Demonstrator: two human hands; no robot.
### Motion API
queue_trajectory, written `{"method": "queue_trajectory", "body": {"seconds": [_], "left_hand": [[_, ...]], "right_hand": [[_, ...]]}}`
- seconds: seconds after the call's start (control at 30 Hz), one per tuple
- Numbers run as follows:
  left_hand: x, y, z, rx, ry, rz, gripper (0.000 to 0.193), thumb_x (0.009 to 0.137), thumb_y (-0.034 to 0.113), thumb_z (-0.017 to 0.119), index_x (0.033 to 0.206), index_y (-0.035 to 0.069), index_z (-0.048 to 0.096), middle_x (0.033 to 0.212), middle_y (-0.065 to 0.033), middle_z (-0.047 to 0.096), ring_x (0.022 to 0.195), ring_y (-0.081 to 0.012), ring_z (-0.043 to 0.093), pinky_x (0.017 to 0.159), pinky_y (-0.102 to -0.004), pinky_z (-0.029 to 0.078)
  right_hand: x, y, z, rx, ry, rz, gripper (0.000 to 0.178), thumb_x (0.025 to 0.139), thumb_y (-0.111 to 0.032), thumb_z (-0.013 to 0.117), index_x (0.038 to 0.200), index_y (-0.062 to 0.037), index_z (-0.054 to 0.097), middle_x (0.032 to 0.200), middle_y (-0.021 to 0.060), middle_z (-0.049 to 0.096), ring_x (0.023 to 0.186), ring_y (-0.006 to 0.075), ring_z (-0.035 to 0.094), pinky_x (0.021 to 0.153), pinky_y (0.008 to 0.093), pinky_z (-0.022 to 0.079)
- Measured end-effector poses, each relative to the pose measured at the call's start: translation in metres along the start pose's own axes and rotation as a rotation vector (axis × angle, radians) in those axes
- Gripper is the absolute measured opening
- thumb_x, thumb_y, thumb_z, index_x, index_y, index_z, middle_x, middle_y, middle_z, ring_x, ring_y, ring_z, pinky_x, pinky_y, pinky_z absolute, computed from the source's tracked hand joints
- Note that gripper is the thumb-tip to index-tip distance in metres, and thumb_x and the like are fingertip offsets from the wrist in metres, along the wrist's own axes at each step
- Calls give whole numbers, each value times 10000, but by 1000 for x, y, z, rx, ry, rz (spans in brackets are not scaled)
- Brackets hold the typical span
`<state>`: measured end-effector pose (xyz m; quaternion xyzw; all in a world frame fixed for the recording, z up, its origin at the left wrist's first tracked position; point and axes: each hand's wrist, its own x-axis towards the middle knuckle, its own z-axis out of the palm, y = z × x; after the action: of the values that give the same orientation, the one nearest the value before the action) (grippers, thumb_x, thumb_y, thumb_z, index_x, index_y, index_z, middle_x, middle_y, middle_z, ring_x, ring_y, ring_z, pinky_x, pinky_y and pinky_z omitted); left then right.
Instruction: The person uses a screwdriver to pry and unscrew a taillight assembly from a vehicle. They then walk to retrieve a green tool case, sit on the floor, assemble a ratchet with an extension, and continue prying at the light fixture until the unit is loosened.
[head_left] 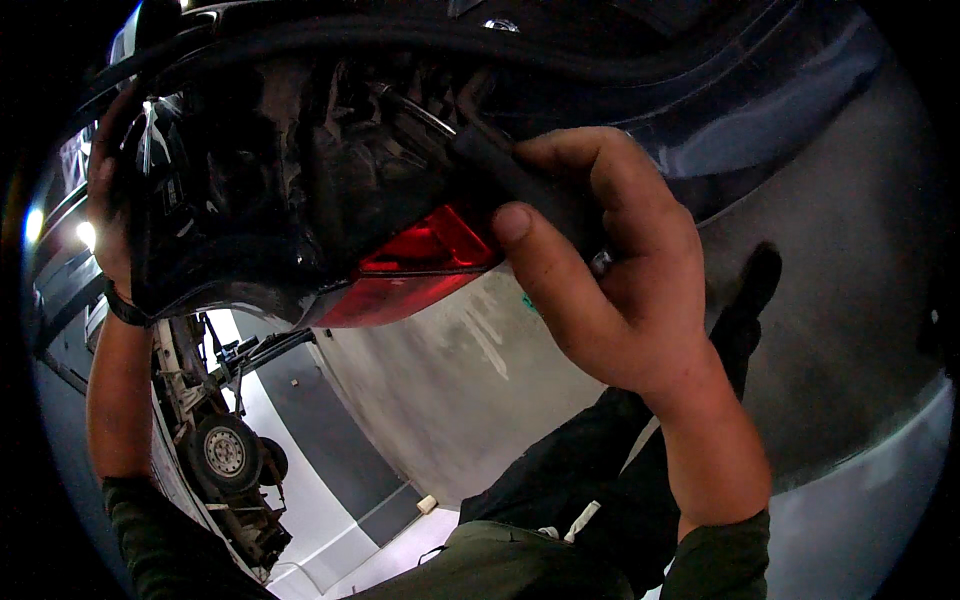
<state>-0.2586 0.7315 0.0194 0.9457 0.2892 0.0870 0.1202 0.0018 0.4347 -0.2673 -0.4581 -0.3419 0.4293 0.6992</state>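
In my right hand (630,260) is a screwdriver-like tool, its thick black handle (500,168) between thumb and fingers. The tool's thin metal shaft (425,117) points up and left into a dark recess of the car body; its tip is lost in shadow. Just below the handle is a red tail light (420,270). At the far left my left hand (110,205) is against the edge of a dark, glossy car part (220,250), its fingers reaching up along that edge and partly hidden. A dark band circles the left wrist.
A black rubber-like seal (400,35) curves across the top. Dark painted bodywork (760,130) bulges at the upper right. Beneath is a grey concrete floor (420,390). A vehicle undercarriage with a wheel (224,452) stands at the lower left. My shoe (763,272) shows at right.
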Motion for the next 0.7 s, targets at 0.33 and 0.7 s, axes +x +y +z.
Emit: {"method": "queue_trajectory", "body": {"seconds": [0.33, 0.7], "left_hand": [[-7, -4, -10, -65, 19, -89, 583, 1085, 378, 373, 1548, 26, 416, 1589, -177, 439, 1488, -303, 392, 1255, -446, 261], [-24, -12, -16, -188, 88, -181, 629, 1075, 394, 407, 1560, -5, 389, 1603, -177, 419, 1498, -299, 374, 1265, -444, 235]], "right_hand": [[2, 3, 0, 3, 23, -53, 255, 977, -165, 713, 1142, 11, 627, 944, 27, 633, 834, 77, 585, 727, 226, 461], [19, -41, -10, -278, -63, -62, 218, 963, -146, 702, 1104, -3, 616, 817, 47, 631, 742, 99, 598, 684, 257, 477]]}}
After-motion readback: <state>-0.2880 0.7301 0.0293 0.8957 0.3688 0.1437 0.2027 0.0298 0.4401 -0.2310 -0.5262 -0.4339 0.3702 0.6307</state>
